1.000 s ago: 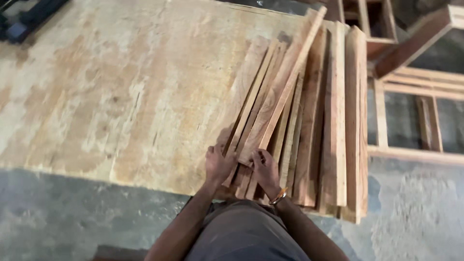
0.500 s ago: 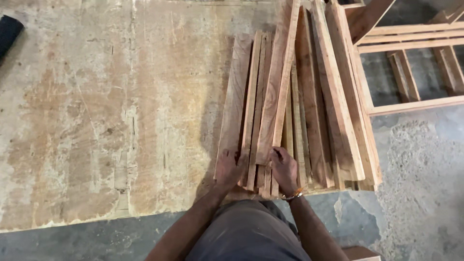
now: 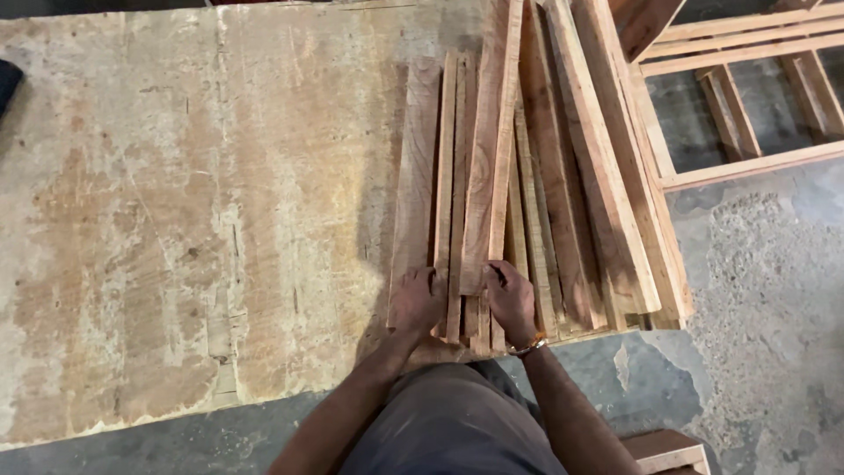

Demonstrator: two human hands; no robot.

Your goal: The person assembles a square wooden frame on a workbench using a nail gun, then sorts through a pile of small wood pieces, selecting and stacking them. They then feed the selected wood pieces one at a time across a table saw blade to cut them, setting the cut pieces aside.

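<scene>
A stack of long wooden planks [image 3: 563, 176] lies on the right part of a big worn plywood sheet [image 3: 193, 220]. My left hand [image 3: 415, 301] rests on the near ends of two thin slats [image 3: 447, 193] at the stack's left. My right hand [image 3: 512, 299] grips the near end of a wider plank [image 3: 492, 149] that lies on top of the pile and runs away from me. A bracelet sits on my right wrist. Both forearms reach in from the bottom of the view.
A wooden frame [image 3: 747, 97] lies on the concrete floor to the right of the planks. A small wooden block [image 3: 668, 450] sits at the bottom right. A dark object [image 3: 7, 84] shows at the left edge.
The top plank has swung from a slant to nearly parallel with the others. My hands stay at the near ends. The view has shifted so the stack sits more upright in frame.
</scene>
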